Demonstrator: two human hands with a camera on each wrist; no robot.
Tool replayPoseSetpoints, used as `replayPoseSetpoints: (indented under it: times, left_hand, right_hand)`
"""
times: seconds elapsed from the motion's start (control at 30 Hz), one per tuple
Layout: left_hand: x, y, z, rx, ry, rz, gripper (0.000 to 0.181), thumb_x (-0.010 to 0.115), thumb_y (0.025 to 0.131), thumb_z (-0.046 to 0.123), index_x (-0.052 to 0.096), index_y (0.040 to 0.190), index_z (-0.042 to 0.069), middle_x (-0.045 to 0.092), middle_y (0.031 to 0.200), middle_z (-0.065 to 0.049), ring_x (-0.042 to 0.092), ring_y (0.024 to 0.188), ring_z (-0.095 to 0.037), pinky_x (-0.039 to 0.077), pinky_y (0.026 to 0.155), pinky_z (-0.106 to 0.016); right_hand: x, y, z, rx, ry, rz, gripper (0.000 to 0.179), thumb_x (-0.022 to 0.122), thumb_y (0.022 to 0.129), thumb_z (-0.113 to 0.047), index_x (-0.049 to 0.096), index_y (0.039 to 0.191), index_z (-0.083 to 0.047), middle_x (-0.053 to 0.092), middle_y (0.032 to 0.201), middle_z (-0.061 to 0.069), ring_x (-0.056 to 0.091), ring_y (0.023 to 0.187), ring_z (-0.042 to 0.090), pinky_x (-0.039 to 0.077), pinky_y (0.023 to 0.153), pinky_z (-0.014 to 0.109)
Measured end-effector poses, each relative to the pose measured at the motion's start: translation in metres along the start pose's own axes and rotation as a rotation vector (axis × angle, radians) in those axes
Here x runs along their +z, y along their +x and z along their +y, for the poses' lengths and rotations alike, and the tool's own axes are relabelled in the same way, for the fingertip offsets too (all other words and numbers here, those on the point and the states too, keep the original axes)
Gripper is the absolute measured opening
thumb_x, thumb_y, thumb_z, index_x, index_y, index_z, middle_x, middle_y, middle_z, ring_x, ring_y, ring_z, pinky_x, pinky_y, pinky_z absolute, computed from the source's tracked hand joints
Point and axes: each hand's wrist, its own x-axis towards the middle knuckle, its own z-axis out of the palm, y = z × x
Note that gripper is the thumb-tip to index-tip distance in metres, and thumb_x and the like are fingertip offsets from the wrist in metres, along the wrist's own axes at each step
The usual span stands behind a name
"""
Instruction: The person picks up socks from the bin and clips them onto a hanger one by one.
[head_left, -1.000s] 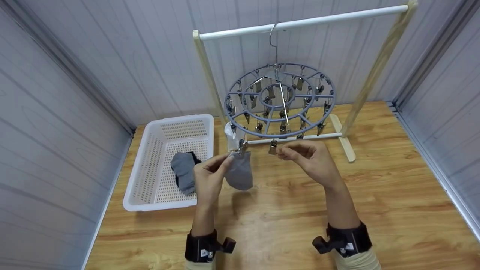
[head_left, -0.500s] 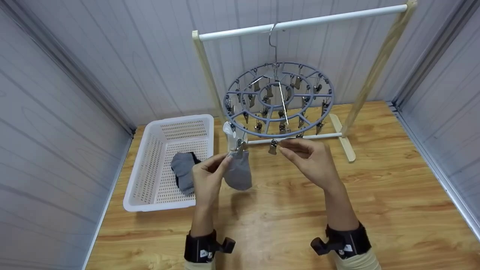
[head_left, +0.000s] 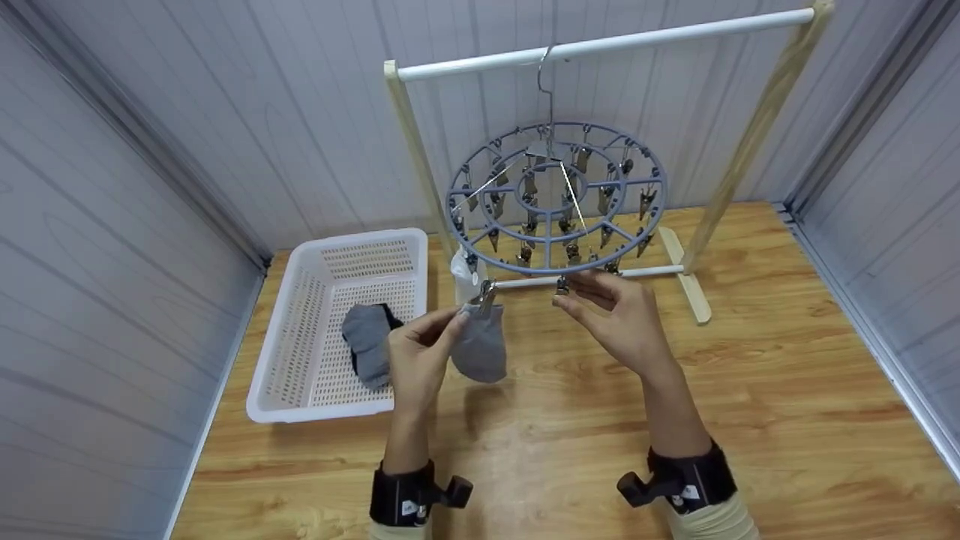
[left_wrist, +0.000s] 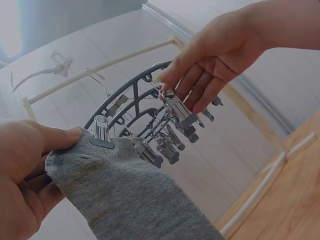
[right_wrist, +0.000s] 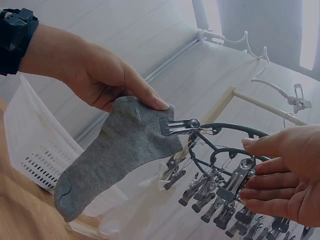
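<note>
My left hand [head_left: 416,360] pinches the cuff of a grey sock [head_left: 480,349] between thumb and fingers. A metal clip [right_wrist: 181,126] bites the cuff's edge, and the sock hangs toe down. My right hand [head_left: 626,322] is at the front rim of a round blue-grey clip hanger [head_left: 546,269]. Its thumb and nearly straight fingers lie on either side of another metal clip [left_wrist: 177,109], which hangs with nothing in it. Whether they touch that clip, I cannot tell. Several more clips dangle from the rings behind.
At left stands a white perforated basket [head_left: 330,413] with grey and black cloth [head_left: 367,345] inside. The hanger hooks over the white bar [head_left: 615,46] of a wooden-legged rack. A white cloth item [head_left: 463,271] hangs at the hanger's left side. Panel walls enclose the wooden tabletop [head_left: 555,465].
The hanger has turned slightly, and the front clip has moved right, between my right thumb and fingers. My left hand keeps its pinch on the sock, almost unmoved.
</note>
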Motion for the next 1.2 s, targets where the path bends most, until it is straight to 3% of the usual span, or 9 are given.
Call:
replayPoseSetpoints:
  times: [0.2,0.37,0.6,0.97,1.2]
  left_hand:
    - [0.002,-0.001,0.002,0.004,-0.005,-0.005,0.01,0.083,0.092,0.004,0.083,0.101,0.0,0.081,0.096,-0.01,0.077,0.081,-0.021,0.063,0.072,-0.028]
    - [0.002,-0.001,0.002,-0.002,-0.025,-0.01,0.01,0.083,0.092,0.004,0.083,0.102,0.0,0.081,0.098,-0.011,0.077,0.082,-0.021,0.063,0.073,-0.028]
    - [0.002,-0.001,0.003,-0.003,0.028,0.008,0.01,0.083,0.093,0.006,0.084,0.102,0.002,0.081,0.097,-0.01,0.077,0.08,-0.018,0.061,0.07,-0.024]
    - [0.002,0.0,-0.004,-0.08,0.004,0.016,0.012,0.085,0.091,0.01,0.084,0.101,0.002,0.081,0.1,-0.01,0.076,0.079,-0.021,0.062,0.069,-0.026]
    - [0.0,0.001,-0.012,-0.122,0.057,0.003,0.012,0.086,0.091,0.011,0.084,0.1,0.003,0.081,0.094,-0.01,0.075,0.079,-0.019,0.059,0.067,-0.023]
  right_hand:
    - [0.003,0.003,0.003,0.054,0.043,-0.005,0.041,0.084,0.093,-0.02,0.074,0.128,-0.001,0.074,0.123,0.014,0.072,0.115,0.026,0.057,0.1,0.03]
    - [0.009,0.004,0.005,0.026,0.067,0.0,0.034,0.084,0.093,-0.017,0.076,0.123,-0.001,0.076,0.117,0.014,0.075,0.108,0.025,0.06,0.094,0.03]
    - [0.013,0.003,0.006,0.014,0.128,-0.015,0.032,0.083,0.093,-0.011,0.075,0.121,0.003,0.077,0.111,0.014,0.077,0.1,0.023,0.061,0.09,0.033]
    - [0.016,0.004,0.007,0.036,0.153,-0.018,0.031,0.085,0.091,-0.009,0.076,0.118,0.002,0.077,0.109,0.014,0.076,0.101,0.026,0.061,0.09,0.034]
    - [0.018,0.004,0.008,0.035,0.175,-0.016,0.031,0.084,0.091,-0.006,0.075,0.119,0.005,0.077,0.107,0.015,0.076,0.098,0.024,0.062,0.089,0.035]
